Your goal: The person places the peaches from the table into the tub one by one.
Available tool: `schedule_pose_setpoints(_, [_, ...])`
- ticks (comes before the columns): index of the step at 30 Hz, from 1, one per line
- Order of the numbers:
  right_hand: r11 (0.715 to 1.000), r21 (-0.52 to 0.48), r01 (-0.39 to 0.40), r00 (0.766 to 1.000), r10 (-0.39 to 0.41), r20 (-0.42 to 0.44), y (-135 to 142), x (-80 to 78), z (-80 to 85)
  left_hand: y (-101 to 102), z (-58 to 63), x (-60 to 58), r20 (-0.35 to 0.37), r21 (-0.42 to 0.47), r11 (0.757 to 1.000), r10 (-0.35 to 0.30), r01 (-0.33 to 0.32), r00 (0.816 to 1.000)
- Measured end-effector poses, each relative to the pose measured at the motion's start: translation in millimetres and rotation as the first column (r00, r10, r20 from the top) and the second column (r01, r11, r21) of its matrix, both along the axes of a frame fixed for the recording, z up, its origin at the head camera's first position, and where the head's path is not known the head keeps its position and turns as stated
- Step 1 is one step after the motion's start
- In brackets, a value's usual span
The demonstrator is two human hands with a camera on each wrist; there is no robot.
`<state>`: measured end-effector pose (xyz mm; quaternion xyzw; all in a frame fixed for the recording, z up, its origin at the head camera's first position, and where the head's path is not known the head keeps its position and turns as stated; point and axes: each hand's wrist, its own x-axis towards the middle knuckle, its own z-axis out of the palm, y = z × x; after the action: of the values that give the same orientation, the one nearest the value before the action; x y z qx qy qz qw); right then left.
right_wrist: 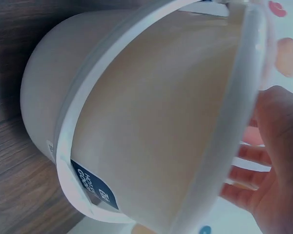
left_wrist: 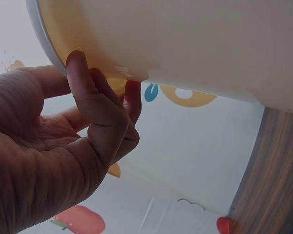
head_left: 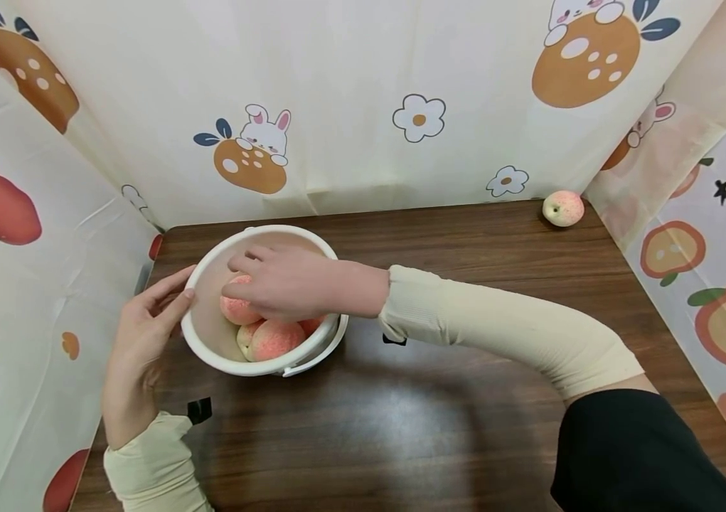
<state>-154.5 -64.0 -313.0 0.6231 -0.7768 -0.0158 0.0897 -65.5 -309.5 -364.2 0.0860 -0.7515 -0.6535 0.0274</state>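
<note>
A white bucket (head_left: 199, 340) stands on the wooden table, its handle lowered along the rim. My left hand (head_left: 139, 348) holds the rim at its left side, with the thumb on the rim's edge and the fingers against the outer wall. Inside the bucket lie several pink and pale-yellow peaches (head_left: 276, 340). My right hand (head_left: 289, 281) reaches over the rim into it, fingers spread and loosely bent above the upper-left peach (head_left: 237, 310), which the thumb partly covers. In the right wrist view the bucket's wall hides part of those fingers (right_wrist: 244, 175).
One more peach (head_left: 563, 208) lies at the table's far right corner. Printed cloth (head_left: 350, 92) hangs behind the table and at both sides. The wooden tabletop (head_left: 369, 441) extends in front of the bucket and to its right.
</note>
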Motion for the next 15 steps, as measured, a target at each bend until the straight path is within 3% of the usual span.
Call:
schedule_pose_setpoints(7, [0.994, -0.108, 0.007, 1.000, -0.010, -0.022, 24.6, 6.8, 7.4, -0.8, 0.0, 0.6, 0.005, -0.003, 1.000, 0.009, -0.009, 1.000])
schedule_pose_setpoints(15, [0.990, -0.133, 0.040, 0.999, -0.040, 0.006, 47.7, 20.6, 17.4, 0.7, 0.7, 0.9, 0.017, -0.016, 1.000, 0.017, -0.017, 1.000])
